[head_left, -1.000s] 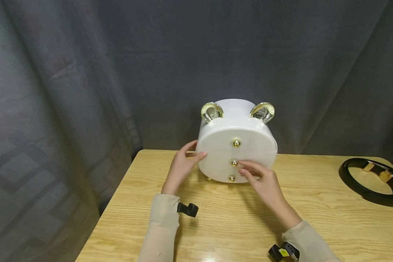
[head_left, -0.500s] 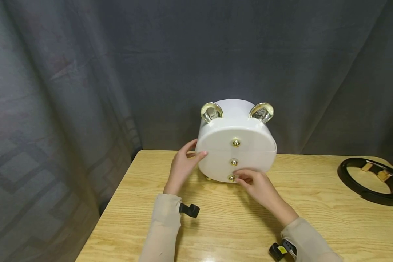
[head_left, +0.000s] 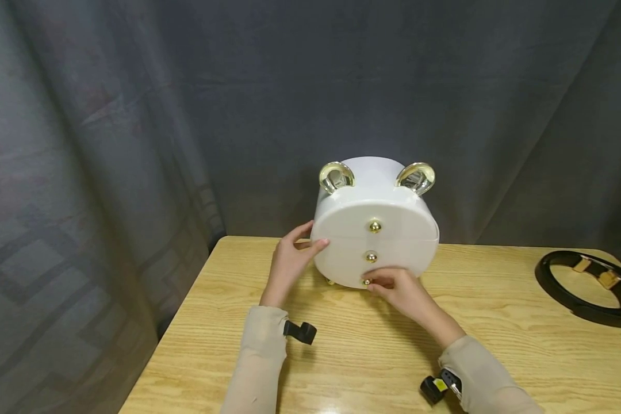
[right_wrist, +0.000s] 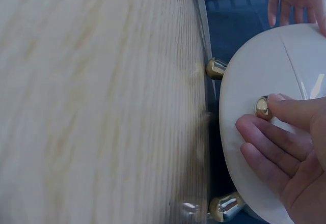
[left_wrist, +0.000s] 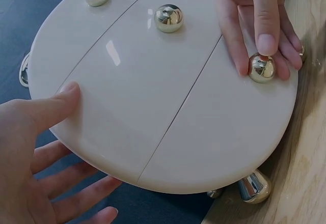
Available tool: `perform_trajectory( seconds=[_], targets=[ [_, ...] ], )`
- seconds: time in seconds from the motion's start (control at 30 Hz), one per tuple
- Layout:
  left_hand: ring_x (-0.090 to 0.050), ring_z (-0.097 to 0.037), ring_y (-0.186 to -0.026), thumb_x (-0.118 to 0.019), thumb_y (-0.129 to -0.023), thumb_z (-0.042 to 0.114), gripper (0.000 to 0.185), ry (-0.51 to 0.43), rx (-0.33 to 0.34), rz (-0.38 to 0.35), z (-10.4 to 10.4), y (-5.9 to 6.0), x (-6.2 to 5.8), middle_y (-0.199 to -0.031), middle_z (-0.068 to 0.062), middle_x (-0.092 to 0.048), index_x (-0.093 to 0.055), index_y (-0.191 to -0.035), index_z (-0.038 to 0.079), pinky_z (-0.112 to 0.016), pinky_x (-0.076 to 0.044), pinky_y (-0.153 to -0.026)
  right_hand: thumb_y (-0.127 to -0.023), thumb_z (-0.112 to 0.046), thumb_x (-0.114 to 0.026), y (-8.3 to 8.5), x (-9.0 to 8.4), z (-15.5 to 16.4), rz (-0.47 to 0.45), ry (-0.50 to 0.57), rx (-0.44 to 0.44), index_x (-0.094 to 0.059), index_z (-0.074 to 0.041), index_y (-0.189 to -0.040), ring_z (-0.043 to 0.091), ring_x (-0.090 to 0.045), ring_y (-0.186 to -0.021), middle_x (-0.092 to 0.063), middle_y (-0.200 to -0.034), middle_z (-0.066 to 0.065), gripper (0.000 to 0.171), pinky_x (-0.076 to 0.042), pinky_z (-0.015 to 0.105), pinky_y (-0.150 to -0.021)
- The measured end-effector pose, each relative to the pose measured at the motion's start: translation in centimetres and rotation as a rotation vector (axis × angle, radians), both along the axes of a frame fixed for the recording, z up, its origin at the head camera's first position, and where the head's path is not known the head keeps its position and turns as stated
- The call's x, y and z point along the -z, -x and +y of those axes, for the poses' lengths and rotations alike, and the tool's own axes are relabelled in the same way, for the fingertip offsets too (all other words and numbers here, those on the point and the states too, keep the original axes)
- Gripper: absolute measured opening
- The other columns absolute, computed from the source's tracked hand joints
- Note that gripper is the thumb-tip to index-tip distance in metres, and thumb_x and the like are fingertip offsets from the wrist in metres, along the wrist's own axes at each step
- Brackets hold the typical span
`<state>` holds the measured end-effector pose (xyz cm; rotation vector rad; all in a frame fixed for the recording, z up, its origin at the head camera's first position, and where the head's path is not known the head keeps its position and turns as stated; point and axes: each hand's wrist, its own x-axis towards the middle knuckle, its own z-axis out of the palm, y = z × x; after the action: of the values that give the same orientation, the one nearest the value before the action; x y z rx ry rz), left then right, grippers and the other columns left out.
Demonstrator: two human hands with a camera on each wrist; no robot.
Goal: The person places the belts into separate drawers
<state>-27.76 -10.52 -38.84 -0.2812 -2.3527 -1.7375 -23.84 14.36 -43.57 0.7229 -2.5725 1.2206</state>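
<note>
A round white box (head_left: 341, 259) with gold ears (head_left: 336, 177) stands upright on the wooden table. Seams cross its front, which bears three gold knobs in a column. On the box's left side rests my left hand (head_left: 286, 261), its thumb lying on the front and its spread fingers along the curved side (left_wrist: 66, 178). My right hand (head_left: 401, 292) pinches the lowest knob (left_wrist: 262, 68) between thumb and fingers. The middle knob (head_left: 371, 257) and top knob (head_left: 375, 226) are untouched. Short gold feet (left_wrist: 254, 187) show beneath the box.
A coiled black belt (head_left: 554, 287) with gold-coloured parts lies at the table's right. Grey curtains (head_left: 269, 115) hang close behind the table (head_left: 341, 368) and at its left. Each wrist carries a small black camera mount.
My right hand has moved down from beside the middle knob to the lowest one and now pinches it. My left hand and the box have stayed in place.
</note>
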Motion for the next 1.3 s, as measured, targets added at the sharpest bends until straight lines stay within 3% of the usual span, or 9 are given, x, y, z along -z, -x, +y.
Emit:
perform_trajectory(
  seconds=[0.3, 0.7, 0.9, 1.3],
  targets=[
    [-0.067, -0.024, -0.104, -0.081, -0.084, 0.034, 0.055, -0.046, -0.011, -0.006, 0.1, -0.1, -0.1, -0.119, -0.003, -0.066, -0.064, -0.133, 0.020, -0.039, -0.056, -0.084, -0.079, -0.001, -0.081, 0.1, -0.2, -0.5, -0.027, 0.008, 0.091, -0.079, -0.004, -0.095, 0.020, -0.072, -0.081, -0.074, -0.096, 0.010, 0.016, -0.056, 0.023, -0.069],
    [-0.068, -0.022, -0.103, -0.081, -0.084, 0.034, 0.054, -0.040, -0.012, -0.014, 0.1, -0.2, -0.2, -0.121, -0.003, -0.066, -0.064, -0.134, 0.020, -0.038, -0.056, -0.084, -0.081, -0.009, -0.082, -0.5, -0.1, -0.6, -0.017, -0.036, 0.135, -0.081, -0.010, -0.096, 0.019, -0.072, -0.088, -0.075, -0.097, 0.004, 0.015, -0.057, 0.030, -0.076],
    [-0.068, -0.022, -0.103, -0.081, -0.084, 0.033, 0.054, -0.041, -0.008, -0.009, 0.0, -0.1, -0.1, -0.120, -0.003, -0.066, -0.064, -0.134, 0.019, -0.038, -0.055, -0.086, -0.083, -0.007, -0.080, -1.0, -0.2, -0.6, -0.057, -0.008, 0.117, -0.080, -0.008, -0.098, 0.016, -0.072, -0.082, -0.075, -0.095, 0.005, 0.015, -0.056, 0.025, -0.070],
    [-0.068, -0.022, -0.102, -0.081, -0.085, 0.031, 0.053, -0.063, 0.004, 0.001, 0.0, 0.0, 0.0, -0.120, -0.004, -0.066, -0.064, -0.133, 0.019, -0.039, -0.056, -0.085, -0.086, -0.003, -0.076, -2.6, -0.3, -0.5, -0.076, -0.009, 0.070, -0.078, -0.007, -0.102, 0.019, -0.072, -0.090, -0.075, -0.098, 0.005, 0.017, -0.057, 0.027, -0.076]
  ],
)
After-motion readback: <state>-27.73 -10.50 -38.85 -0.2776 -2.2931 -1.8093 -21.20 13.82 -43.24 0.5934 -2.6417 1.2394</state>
